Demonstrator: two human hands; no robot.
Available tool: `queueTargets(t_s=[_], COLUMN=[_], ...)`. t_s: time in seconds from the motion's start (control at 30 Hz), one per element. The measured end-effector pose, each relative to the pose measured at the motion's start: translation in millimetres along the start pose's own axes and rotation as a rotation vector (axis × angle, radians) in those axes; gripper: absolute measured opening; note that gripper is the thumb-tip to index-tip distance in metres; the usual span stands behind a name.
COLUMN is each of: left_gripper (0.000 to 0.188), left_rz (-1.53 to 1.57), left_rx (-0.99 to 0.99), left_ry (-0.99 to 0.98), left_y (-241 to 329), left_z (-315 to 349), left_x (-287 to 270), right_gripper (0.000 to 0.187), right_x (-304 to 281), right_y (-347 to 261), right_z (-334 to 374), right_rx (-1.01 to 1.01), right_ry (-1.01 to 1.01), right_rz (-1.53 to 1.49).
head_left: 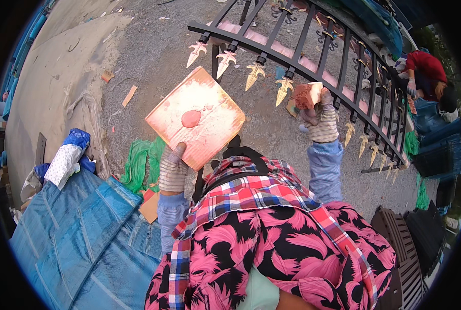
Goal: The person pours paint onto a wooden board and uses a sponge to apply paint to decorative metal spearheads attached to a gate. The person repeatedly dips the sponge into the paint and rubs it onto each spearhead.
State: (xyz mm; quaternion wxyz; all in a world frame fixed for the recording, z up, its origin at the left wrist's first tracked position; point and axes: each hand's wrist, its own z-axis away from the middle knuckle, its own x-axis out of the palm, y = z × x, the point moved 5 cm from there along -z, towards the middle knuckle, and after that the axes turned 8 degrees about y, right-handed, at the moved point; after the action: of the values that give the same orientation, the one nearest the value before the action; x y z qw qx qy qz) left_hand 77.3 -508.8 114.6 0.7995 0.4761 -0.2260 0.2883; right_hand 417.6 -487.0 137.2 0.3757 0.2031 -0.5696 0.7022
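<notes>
My left hand (173, 168), in a striped glove, grips the lower edge of a square piece of cardboard (215, 126). Pinkish smears cover the cardboard, and a wet reddish blob of paint (191, 119) lies near its middle. My right hand (321, 113), also gloved, is closed round a cream lump that looks like a sponge (308, 96), its left part stained reddish brown. The sponge is close to the black metal fence panel (305, 44), beside a gold spear tip (284, 90); whether they touch I cannot tell. Several spear tips line the panel's near edge, the leftmost ones paler and pinkish.
Blue tarpaulin-covered stacks (81, 232) lie at the lower left, with green netting (142, 163) beside them. A person in red (424, 70) crouches at the panel's far right end. Dark slatted panels (403, 248) lie at the lower right. Scraps litter the gravel.
</notes>
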Motion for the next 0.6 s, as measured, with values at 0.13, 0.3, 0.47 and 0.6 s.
queueTargets(t_s=[0.13,0.3,0.47,0.6], left_gripper=[0.059,0.059,0.057,0.049], left_rz=[0.009,-0.081,-0.159,-0.213], left_rx=[-0.058,-0.047,-0.139,-0.217], left_ry=[-0.013,-0.046,-0.151,-0.224], left_y=[7,15,23,31], left_z=[-39,-86,-139,-184], left_x=[17,16,36,52], right_gripper=[0.023,0.023,0.044,0.034], right_x=[-16,-12,13,11], right_y=[9,12,10,28], right_z=[-36,-82,-91,-108], right_rx=[-0.086,-0.102,-0.120,-0.149], right_ry=[0.325,0.285,0.422,0.367], right_rz=[-0.041,0.199,0.075,0.065])
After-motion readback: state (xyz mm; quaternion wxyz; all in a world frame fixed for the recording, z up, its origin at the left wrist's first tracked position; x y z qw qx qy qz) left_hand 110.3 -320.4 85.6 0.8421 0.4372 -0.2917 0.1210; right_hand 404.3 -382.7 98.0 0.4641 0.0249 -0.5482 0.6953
